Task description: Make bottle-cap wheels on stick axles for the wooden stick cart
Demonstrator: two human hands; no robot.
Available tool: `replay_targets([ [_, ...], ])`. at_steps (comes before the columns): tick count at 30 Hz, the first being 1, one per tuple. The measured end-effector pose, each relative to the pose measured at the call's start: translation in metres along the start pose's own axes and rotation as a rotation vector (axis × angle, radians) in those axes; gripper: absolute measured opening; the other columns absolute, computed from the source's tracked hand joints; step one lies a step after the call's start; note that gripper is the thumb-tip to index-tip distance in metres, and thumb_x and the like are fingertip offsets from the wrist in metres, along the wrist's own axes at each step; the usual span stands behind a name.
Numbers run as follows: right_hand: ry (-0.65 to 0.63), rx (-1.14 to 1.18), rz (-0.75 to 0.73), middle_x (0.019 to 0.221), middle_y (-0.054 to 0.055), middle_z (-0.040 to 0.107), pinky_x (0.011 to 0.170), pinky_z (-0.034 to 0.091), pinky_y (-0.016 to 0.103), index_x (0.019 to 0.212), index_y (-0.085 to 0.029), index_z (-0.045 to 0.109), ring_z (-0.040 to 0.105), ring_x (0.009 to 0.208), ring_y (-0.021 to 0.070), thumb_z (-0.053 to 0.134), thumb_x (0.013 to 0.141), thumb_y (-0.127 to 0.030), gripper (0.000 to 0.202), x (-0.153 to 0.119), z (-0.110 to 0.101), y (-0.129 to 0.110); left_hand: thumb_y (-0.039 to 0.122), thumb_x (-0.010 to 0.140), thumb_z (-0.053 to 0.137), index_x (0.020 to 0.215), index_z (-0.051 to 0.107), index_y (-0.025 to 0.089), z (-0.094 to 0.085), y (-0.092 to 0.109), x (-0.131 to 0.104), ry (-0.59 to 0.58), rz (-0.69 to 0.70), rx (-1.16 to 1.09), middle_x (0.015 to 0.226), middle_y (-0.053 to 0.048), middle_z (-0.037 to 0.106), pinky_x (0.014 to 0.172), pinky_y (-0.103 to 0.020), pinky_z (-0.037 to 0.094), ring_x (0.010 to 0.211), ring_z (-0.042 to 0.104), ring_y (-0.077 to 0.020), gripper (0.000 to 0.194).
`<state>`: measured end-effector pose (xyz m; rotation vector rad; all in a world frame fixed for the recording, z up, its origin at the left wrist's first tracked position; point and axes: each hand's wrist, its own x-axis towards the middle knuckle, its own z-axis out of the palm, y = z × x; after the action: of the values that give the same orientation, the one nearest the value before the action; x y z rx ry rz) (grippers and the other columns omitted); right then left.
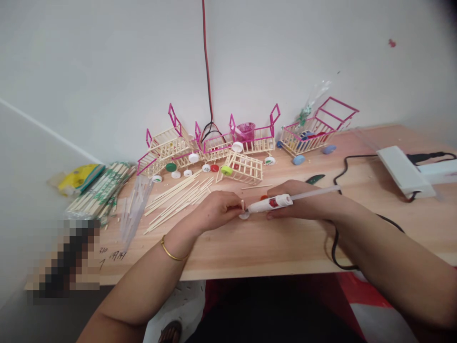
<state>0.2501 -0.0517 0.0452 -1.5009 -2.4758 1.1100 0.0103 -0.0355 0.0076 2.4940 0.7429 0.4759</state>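
My left hand (223,209) is closed in a pinch at the rim of a small whitish bottle cap (244,216). A short piece of wooden stick (243,205) stands upright at the cap, beside my fingertips. My right hand (296,193) is wrapped round a white hot glue gun (273,203), with most of the fingers hidden behind it. The gun's nozzle points left and meets the cap or comes very close to it. A long clear glue stick (316,192) sticks out of the gun's back end.
Small stick-built carts (217,147) with bottle-cap wheels line the wall. Loose wooden sticks (178,205), clear glue sticks (134,209) and packed chopsticks (102,193) lie left. A pink cup (246,133) stands behind. At right are a white power strip (405,171) and black cord (335,243).
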Motion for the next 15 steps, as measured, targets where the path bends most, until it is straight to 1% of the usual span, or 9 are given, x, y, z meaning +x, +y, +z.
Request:
replay_targets([
  [3,-0.002,0.001,-0.007,0.079,0.003,0.069,0.059,0.040,0.028,0.082,-0.023,0.067,0.061,0.072,0.0209,0.066,0.073,-0.033,0.013,0.0007,-0.0005,0.0000,0.028,0.089,0.053,0.088,0.069,0.017,0.0002,-0.0003,-0.0002,0.001,-0.002,0.003,0.083,-0.005,0.069,0.072,-0.023,0.047,0.078,0.064,-0.0140,0.019],
  [9,-0.022,0.026,-0.056,0.077,0.003,0.069,0.059,0.040,0.026,0.078,-0.020,0.064,0.061,0.071,0.0190,0.065,0.075,-0.034,0.014,0.0001,0.0022,0.0048,0.027,0.090,0.052,0.089,0.069,0.016,-0.0003,0.0007,0.0002,-0.005,0.002,0.011,0.083,-0.005,0.069,0.072,-0.023,0.047,0.077,0.064,-0.0139,0.020],
  [12,-0.007,0.029,-0.059,0.072,0.002,0.067,0.056,0.039,0.025,0.074,-0.019,0.063,0.060,0.067,0.0179,0.066,0.074,-0.036,0.017,0.0003,0.0038,0.0063,0.028,0.090,0.052,0.088,0.069,0.017,-0.0005,0.0015,0.0004,-0.006,-0.008,0.025,0.082,-0.005,0.069,0.072,-0.023,0.047,0.078,0.064,-0.0140,0.020],
  [15,0.002,0.037,-0.057,0.073,0.003,0.068,0.055,0.039,0.025,0.075,-0.020,0.065,0.060,0.068,0.0185,0.067,0.074,-0.035,0.016,0.0008,0.0042,0.0068,0.028,0.089,0.053,0.088,0.069,0.017,-0.0004,0.0015,0.0004,-0.008,-0.008,0.032,0.082,-0.005,0.069,0.072,-0.022,0.047,0.078,0.064,-0.0140,0.020],
])
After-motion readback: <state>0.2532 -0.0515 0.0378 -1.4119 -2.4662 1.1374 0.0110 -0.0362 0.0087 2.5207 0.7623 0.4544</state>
